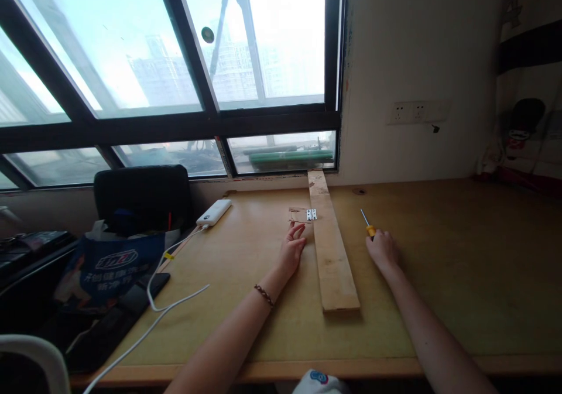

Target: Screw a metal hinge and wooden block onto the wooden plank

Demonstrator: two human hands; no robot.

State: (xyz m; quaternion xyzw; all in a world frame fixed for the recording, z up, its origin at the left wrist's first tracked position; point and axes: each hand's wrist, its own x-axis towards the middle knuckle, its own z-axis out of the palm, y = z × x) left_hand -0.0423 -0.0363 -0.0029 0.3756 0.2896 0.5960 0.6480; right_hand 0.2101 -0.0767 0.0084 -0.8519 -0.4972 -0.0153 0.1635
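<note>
A long wooden plank lies lengthwise on the table, running from near the window toward me. A small metal hinge sits at its left edge, one leaf over the plank. Left of the hinge is a small flat piece, close to the table in colour, its kind hard to make out. My left hand rests just below that piece, fingers partly stretched and apart, the tips close to its near edge. To the right of the plank, my right hand is wrapped round the yellow handle of a screwdriver, its shaft pointing away from me.
A white power bank with a white cable lies at the table's left. Beyond that edge stand a black chair and a blue bag. The window and a wall socket are behind the table.
</note>
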